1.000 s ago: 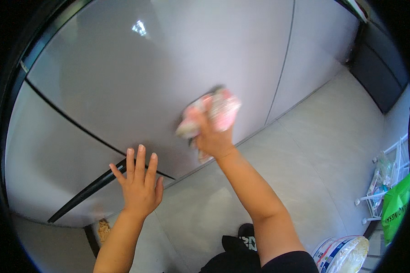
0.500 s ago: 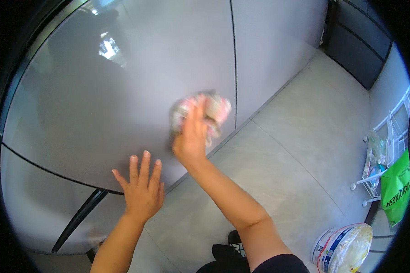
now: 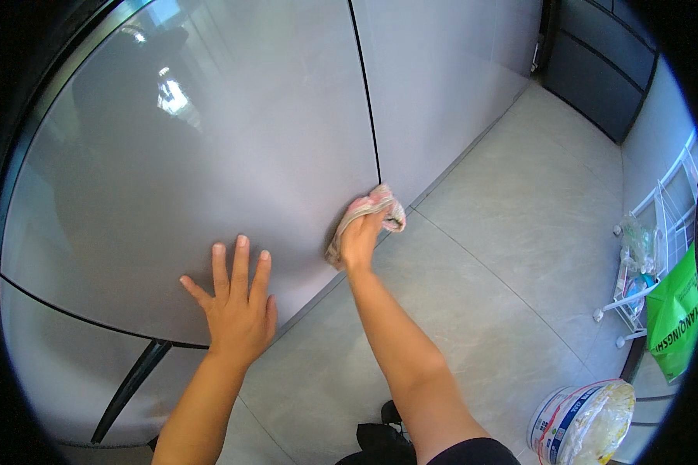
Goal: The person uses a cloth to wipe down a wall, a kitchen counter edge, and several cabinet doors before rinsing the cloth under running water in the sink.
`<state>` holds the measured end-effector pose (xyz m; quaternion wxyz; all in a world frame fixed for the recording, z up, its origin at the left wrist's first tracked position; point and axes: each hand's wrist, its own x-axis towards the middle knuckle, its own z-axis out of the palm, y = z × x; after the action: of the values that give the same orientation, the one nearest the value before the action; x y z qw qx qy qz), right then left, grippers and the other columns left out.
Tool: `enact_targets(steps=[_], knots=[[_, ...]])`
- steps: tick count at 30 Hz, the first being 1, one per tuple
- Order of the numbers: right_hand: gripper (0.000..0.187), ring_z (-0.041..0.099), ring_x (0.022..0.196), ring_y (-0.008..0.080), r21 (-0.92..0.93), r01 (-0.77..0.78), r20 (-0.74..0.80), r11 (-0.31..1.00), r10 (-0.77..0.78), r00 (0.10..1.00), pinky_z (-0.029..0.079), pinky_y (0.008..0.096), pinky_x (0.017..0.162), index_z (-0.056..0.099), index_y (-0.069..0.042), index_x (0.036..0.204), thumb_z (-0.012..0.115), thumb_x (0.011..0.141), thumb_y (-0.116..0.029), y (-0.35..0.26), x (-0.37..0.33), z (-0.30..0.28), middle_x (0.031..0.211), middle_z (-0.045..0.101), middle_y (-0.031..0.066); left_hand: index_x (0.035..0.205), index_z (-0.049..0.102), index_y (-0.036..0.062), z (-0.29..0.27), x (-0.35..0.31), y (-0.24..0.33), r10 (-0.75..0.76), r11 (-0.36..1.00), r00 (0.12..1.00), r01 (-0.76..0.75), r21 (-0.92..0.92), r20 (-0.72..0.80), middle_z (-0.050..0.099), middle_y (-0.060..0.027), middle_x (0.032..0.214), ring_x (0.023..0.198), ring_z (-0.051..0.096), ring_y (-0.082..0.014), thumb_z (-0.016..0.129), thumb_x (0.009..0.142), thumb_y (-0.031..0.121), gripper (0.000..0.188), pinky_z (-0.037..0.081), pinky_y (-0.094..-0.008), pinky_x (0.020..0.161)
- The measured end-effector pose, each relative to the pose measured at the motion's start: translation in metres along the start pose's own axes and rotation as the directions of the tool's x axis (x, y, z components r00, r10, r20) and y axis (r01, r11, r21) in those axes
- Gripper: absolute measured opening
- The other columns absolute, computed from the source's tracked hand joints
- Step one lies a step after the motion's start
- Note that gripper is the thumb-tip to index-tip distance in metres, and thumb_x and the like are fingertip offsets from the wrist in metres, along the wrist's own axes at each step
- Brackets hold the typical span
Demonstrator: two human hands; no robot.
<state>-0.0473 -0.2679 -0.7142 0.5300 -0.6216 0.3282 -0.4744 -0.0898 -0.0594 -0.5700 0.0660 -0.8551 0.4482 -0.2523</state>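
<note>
A pink and beige patterned cloth (image 3: 376, 199) is bunched under my right hand (image 3: 359, 242), whose fingers press it against the bottom edge of a glossy light-grey panel (image 3: 178, 201). The cloth lies at the lower end of a dark vertical seam (image 3: 367, 101), close to the floor. To the left, my left hand (image 3: 240, 314) rests on the same panel with its fingers spread, holding nothing. A black handle (image 3: 132, 391) stands out from the lower-left panel section, below that hand.
Pale tiles cover the floor (image 3: 481, 248). On the right stand a white wire rack (image 3: 663, 217) on castors, a green bag (image 3: 675, 318) and a white bucket (image 3: 558, 422) with clear plastic over its top. A dark door (image 3: 597, 70) is at the far right.
My right hand has moved the cloth down and slightly right, from the panel's face to its bottom edge. My left hand stays spread on the panel.
</note>
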Motion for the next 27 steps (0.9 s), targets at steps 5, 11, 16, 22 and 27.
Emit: enact_targets(steps=[5, 11, 16, 22, 27], knots=[[0.064, 0.034, 0.131, 0.0410, -0.044, 0.668, 0.283, 0.743, -0.632, 0.721, 0.026, 0.0568, 0.106, 0.031, -0.001, 0.142, 0.053, 0.084, -0.019, -0.101, -0.041, 0.006, 0.140, 0.037, 0.0269, 0.137, 0.042, 0.0093, 0.000, 0.002, 0.000, -0.075, 0.996, 0.995, 0.072, 0.043, 0.071, 0.024, -0.0168, 0.151, 0.141, 0.013, -0.0420, 0.067, 0.074, 0.020, 0.068, -0.001, -0.0778, 0.097], [0.063, 0.030, 0.134, 0.0399, -0.062, 0.587, 0.120, 0.807, -0.577, 0.808, 0.024, 0.0494, 0.109, 0.036, -0.008, 0.143, 0.048, 0.081, -0.013, -0.116, 0.020, 0.004, 0.151, 0.024, 0.0199, 0.137, 0.041, 0.0068, -0.009, -0.005, -0.008, -0.022, 1.000, 0.997, 0.020, 0.020, 0.076, 0.023, -0.0171, 0.152, 0.142, 0.014, -0.0410, 0.069, 0.072, 0.019, 0.072, 0.003, -0.0744, 0.101], [0.052, 0.033, 0.129, 0.0389, 0.283, -0.134, -0.030, 0.950, 0.148, 0.989, 0.025, 0.0419, 0.109, 0.034, -0.005, 0.142, 0.044, 0.092, -0.018, -0.005, -0.006, 0.029, 0.149, 0.025, 0.0199, 0.137, 0.041, 0.0056, -0.023, -0.001, -0.003, 0.001, 1.000, 0.993, 0.000, -0.010, 0.117, 0.021, -0.0169, 0.152, 0.141, 0.014, -0.0403, 0.071, 0.071, 0.019, 0.074, 0.007, -0.0749, 0.100], [0.042, 0.021, 0.137, 0.0416, -0.038, 0.002, 0.223, 0.999, 0.006, 0.975, 0.027, 0.0436, 0.109, 0.048, -0.001, 0.131, 0.040, 0.096, -0.022, -0.031, 0.013, -0.028, 0.149, 0.019, 0.0290, 0.137, 0.040, 0.0030, -0.038, 0.007, 0.007, -0.009, 1.000, 0.989, 0.013, -0.027, 0.145, 0.019, -0.0172, 0.152, 0.141, 0.014, -0.0394, 0.072, 0.070, 0.021, 0.076, 0.010, -0.0749, 0.100], [0.042, 0.032, 0.128, 0.0463, 0.086, 0.280, 0.116, 0.956, -0.289, 0.950, 0.029, 0.0460, 0.107, 0.049, 0.005, 0.126, 0.040, 0.091, -0.017, -0.197, 0.046, -0.047, 0.144, 0.024, 0.0297, 0.137, 0.039, 0.0034, -0.060, 0.015, -0.001, -0.028, 0.999, 0.996, 0.032, -0.043, 0.084, 0.019, -0.0177, 0.152, 0.141, 0.014, -0.0383, 0.072, 0.072, 0.022, 0.076, 0.010, -0.0744, 0.101]])
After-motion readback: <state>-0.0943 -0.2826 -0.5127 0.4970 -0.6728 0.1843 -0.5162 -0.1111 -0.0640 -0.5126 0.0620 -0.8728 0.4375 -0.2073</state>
